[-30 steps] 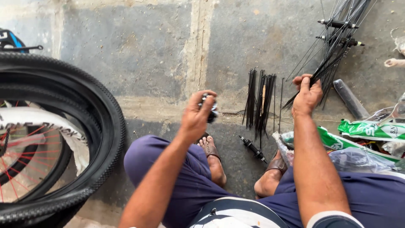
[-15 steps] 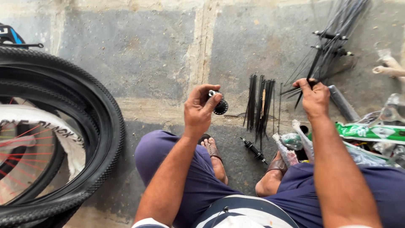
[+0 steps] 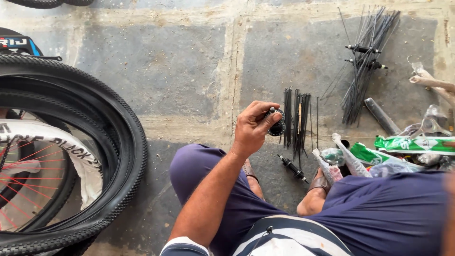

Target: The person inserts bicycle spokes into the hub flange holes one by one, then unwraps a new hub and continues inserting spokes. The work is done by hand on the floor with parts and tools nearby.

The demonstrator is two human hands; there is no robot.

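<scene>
Left hand (image 3: 253, 128): raised above the knees, fingers clenched around a small black wheel hub (image 3: 276, 126).
Right hand: out of view, state cannot be told.
Hub: in the left hand, just beside the spokes.
Loose axle (image 3: 294, 168): on the floor between the feet.
Black spokes (image 3: 297, 122): lying in a bundle on the concrete behind the hub.
Tyre (image 3: 118, 142): at far left.
Second spoke pile (image 3: 365, 66): farther, upper right.

Left hand (image 3: 253, 125): I see it raised ahead of my knees, forearm bare and reaching up from lower centre, wrist bent slightly inward, fingers and thumb curled closed around a small dark round part. Right hand: out of my frame; perhaps a blurred sliver of arm at the right edge.
</scene>
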